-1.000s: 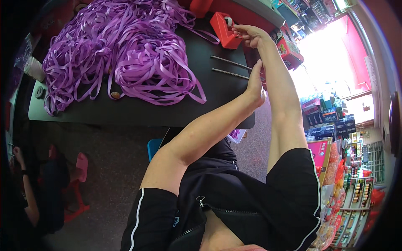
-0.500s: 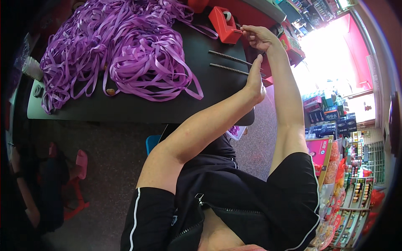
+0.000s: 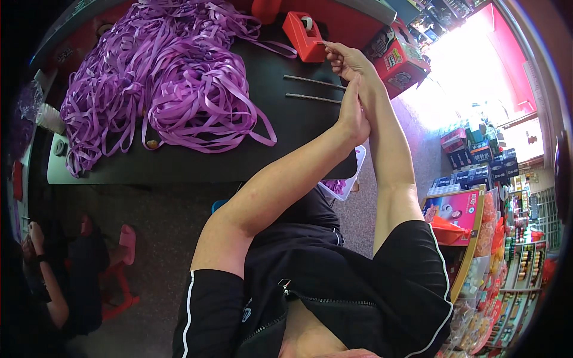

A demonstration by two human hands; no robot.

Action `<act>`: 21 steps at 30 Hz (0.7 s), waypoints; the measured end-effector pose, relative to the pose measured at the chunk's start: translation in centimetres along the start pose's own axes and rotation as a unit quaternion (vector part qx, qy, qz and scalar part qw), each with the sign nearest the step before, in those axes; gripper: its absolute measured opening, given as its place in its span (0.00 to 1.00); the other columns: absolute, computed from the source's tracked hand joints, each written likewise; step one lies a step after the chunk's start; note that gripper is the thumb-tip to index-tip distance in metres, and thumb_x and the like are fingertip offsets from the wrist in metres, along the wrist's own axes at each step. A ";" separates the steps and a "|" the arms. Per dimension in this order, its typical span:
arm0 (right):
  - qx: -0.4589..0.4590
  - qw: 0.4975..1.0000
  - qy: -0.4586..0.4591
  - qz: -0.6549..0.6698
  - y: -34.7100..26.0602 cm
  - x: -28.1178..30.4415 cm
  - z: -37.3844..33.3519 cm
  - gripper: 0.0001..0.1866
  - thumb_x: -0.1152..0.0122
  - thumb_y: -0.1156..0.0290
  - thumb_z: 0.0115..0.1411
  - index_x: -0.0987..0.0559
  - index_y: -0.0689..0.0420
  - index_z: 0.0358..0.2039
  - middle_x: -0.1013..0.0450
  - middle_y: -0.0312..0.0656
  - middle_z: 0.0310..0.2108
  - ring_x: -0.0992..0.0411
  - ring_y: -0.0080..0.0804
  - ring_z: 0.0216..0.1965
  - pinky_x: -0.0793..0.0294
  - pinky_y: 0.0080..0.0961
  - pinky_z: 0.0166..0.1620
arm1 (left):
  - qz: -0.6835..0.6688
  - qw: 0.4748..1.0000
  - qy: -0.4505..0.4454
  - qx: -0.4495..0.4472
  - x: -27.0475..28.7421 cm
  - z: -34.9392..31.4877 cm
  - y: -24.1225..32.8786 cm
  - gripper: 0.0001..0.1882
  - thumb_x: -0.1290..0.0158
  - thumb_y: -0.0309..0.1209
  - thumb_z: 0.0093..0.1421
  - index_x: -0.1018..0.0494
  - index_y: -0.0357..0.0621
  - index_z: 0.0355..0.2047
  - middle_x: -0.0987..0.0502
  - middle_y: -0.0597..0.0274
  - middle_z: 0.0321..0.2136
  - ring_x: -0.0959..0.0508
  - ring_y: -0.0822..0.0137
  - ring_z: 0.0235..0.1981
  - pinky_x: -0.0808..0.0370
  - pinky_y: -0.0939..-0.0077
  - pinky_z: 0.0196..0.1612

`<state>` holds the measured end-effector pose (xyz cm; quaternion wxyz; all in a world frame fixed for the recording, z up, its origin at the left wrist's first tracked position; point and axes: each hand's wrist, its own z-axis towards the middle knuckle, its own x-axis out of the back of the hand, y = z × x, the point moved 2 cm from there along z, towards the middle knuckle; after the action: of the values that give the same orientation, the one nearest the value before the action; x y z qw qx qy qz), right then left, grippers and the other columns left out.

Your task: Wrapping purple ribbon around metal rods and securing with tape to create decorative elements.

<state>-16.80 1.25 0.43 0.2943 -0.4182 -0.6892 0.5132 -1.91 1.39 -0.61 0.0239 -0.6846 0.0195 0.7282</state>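
Note:
My right hand (image 3: 347,62) is at the front end of a red tape dispenser (image 3: 304,39), thumb and forefinger pinched together at its cutting edge. Whatever lies between those fingertips is too small to make out. Just below, my left hand (image 3: 356,113) is held edge-on with its visible fingers stretched out, close against my right wrist; its palm side is hidden. Two thin twisted rods (image 3: 313,98) lie side by side on the dark table (image 3: 215,164), their right ends near my left fingers. A big tangled heap of purple ribbon (image 3: 197,89) covers the table's left part.
A red printed box (image 3: 399,62) stands beyond my right wrist. Below the table's right corner is a white bin (image 3: 352,173) with purple pieces inside. A white roll (image 3: 50,118) sits at the table's left end. Another person's arm (image 3: 52,286) shows at far left; packed shelves (image 3: 516,280) stand right.
The whole view has shifted slightly. My left hand has come closer to my right wrist, closing the gap between them. My right fingers stay at the dispenser's edge.

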 end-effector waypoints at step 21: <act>0.068 0.995 0.034 0.068 1.7 -0.8 0.7 0.05 0.40 0.70 0.53 0.24 0.57 0.27 0.30 0.33 0.19 0.39 0.17 0.18 0.42 0.15 0.21 | 0.087 0.995 0.024 0.043 0.0 -0.7 0.4 0.34 0.60 0.55 0.58 0.49 0.49 0.59 0.38 0.62 0.54 0.37 0.64 0.54 0.43 0.68 0.57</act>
<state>-16.56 0.41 -1.36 0.3102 -0.4604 -0.6124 0.5628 -1.24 0.92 -0.67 -0.0104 -0.6958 0.1107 0.7095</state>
